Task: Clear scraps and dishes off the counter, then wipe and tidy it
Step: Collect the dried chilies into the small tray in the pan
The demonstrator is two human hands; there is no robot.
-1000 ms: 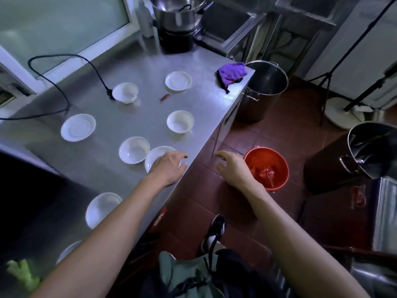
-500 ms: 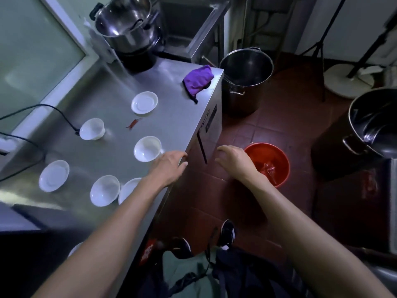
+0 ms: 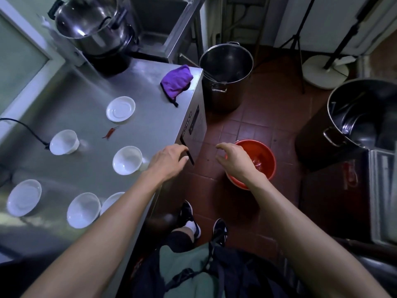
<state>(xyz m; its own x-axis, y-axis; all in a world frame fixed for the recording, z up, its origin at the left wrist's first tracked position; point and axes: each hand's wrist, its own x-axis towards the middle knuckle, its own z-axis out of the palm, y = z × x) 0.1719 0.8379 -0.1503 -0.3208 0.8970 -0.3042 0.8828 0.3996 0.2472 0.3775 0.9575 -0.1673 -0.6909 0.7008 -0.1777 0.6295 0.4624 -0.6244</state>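
Observation:
Several white bowls and saucers lie spread over the steel counter: a saucer at the back, a cup-like bowl at the left, a bowl close to my left hand. A red chili scrap lies between them. A purple cloth sits at the counter's far right corner. My left hand hovers over the counter's right edge, fingers loosely curled, holding nothing. My right hand hangs over the floor beside a red bucket, fingers apart and empty.
A steel pot stands on a burner at the counter's back. A tall stockpot stands on the tiled floor by the counter's end, another big pot at right. A black cable runs along the left. Light-stand legs stand at the back right.
The view has swung right and forward along the counter. My left hand has left the near saucer and moved to the counter's edge. My right hand stays over the bucket's left side.

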